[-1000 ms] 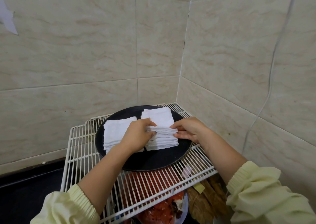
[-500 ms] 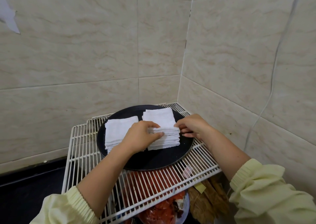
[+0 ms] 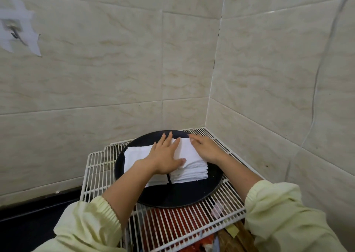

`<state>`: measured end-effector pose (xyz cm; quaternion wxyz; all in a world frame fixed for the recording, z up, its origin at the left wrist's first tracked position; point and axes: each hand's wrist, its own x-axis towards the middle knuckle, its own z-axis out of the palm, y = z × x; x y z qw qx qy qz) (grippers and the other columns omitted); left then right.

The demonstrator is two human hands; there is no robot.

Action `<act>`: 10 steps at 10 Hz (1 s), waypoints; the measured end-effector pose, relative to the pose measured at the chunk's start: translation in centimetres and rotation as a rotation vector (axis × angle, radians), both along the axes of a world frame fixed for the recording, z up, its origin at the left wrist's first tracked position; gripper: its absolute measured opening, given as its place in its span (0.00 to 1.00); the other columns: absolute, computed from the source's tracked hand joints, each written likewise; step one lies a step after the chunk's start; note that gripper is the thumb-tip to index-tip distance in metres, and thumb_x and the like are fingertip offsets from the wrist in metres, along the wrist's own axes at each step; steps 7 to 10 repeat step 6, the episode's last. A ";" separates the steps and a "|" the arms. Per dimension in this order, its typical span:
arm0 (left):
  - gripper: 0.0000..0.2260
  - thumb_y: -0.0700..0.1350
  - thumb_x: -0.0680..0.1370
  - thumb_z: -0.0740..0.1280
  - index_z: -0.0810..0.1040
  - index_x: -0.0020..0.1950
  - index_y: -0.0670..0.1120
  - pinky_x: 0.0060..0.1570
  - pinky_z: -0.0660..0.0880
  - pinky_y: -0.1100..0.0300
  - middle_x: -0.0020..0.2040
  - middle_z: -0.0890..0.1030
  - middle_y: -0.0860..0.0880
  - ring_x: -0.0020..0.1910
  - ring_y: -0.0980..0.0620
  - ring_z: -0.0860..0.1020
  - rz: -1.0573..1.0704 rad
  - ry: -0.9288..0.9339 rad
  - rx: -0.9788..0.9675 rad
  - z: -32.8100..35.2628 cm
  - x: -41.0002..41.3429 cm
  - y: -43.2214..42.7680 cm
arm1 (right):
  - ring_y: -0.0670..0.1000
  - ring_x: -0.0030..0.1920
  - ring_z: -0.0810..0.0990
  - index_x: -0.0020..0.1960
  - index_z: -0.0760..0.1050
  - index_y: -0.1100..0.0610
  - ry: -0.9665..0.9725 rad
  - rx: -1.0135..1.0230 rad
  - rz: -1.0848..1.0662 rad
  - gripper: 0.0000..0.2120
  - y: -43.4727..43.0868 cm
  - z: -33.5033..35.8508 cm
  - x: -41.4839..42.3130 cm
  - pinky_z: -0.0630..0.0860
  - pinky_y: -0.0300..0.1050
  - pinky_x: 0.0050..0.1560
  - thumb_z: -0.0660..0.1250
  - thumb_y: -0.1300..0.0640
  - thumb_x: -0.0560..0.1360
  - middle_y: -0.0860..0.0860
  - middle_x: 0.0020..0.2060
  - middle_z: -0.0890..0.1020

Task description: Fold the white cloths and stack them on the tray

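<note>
Two stacks of folded white cloths lie side by side on a round black tray (image 3: 192, 198). The right stack (image 3: 192, 172) is taller; the left stack (image 3: 135, 153) is lower. My left hand (image 3: 166, 155) lies flat with straight fingers across the tops of both stacks. On the far right edge of the right stack rests my right hand (image 3: 206, 148), fingers extended along it. Neither hand grips a cloth.
The tray sits on a white wire rack (image 3: 96, 167) in a tiled corner; walls stand close behind and to the right. Under the rack's front, red food on a plate (image 3: 203, 245) and brown items show. A taped hook (image 3: 15, 32) hangs on the left wall.
Both hands left the sides of the right stack, where they had been pinching it, and now lie flat on top. The camera tilted upward.
</note>
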<state>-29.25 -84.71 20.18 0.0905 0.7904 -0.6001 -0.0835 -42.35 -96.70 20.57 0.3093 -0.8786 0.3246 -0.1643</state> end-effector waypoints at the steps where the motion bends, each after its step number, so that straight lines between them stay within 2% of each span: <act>1: 0.36 0.61 0.79 0.57 0.42 0.79 0.51 0.76 0.42 0.46 0.78 0.35 0.47 0.77 0.47 0.36 0.001 -0.014 0.037 -0.4 -0.3 0.4 | 0.51 0.73 0.66 0.74 0.67 0.58 -0.134 0.251 -0.052 0.20 -0.1 -0.3 0.4 0.60 0.40 0.69 0.54 0.55 0.84 0.51 0.72 0.69; 2: 0.36 0.62 0.79 0.56 0.41 0.79 0.51 0.76 0.40 0.46 0.78 0.35 0.46 0.77 0.48 0.36 0.005 -0.012 0.046 -0.5 -0.6 0.5 | 0.53 0.70 0.70 0.72 0.69 0.57 -0.349 0.534 -0.181 0.19 -0.8 -1.0 1.0 0.64 0.47 0.72 0.57 0.55 0.83 0.52 0.70 0.71; 3: 0.36 0.62 0.79 0.56 0.41 0.79 0.51 0.76 0.40 0.46 0.78 0.34 0.47 0.78 0.48 0.37 0.012 0.015 0.052 -0.4 -0.6 0.7 | 0.57 0.58 0.79 0.66 0.75 0.58 -0.485 0.783 -0.288 0.17 -0.8 -1.6 0.8 0.76 0.50 0.57 0.59 0.52 0.81 0.56 0.61 0.80; 4: 0.35 0.62 0.79 0.56 0.42 0.79 0.52 0.75 0.39 0.46 0.78 0.35 0.47 0.78 0.48 0.39 0.011 0.031 0.041 -0.6 -0.4 0.8 | 0.57 0.43 0.82 0.51 0.81 0.59 -0.496 0.890 -0.281 0.15 -0.6 -2.1 0.3 0.77 0.48 0.44 0.60 0.50 0.80 0.57 0.42 0.85; 5: 0.35 0.62 0.79 0.56 0.42 0.79 0.52 0.75 0.37 0.45 0.79 0.36 0.47 0.78 0.48 0.40 0.010 0.052 0.035 -0.8 -0.5 1.0 | 0.56 0.42 0.83 0.50 0.81 0.59 -0.491 0.901 -0.254 0.15 -0.2 -2.2 0.0 0.78 0.48 0.43 0.61 0.49 0.80 0.55 0.38 0.86; 6: 0.35 0.63 0.79 0.55 0.43 0.79 0.53 0.75 0.37 0.45 0.79 0.36 0.47 0.78 0.48 0.39 0.013 0.067 -0.006 -0.7 -0.7 1.0 | 0.53 0.40 0.82 0.45 0.80 0.56 -0.498 0.853 -0.262 0.14 0.1 -1.6 -0.1 0.76 0.46 0.39 0.59 0.52 0.81 0.51 0.34 0.85; 10: 0.35 0.63 0.79 0.55 0.43 0.79 0.53 0.75 0.37 0.45 0.79 0.36 0.47 0.78 0.48 0.39 0.013 0.067 -0.006 -0.7 -0.7 1.0 | 0.53 0.40 0.82 0.45 0.80 0.56 -0.498 0.853 -0.262 0.14 0.1 -1.6 -0.1 0.76 0.46 0.39 0.59 0.52 0.81 0.51 0.34 0.85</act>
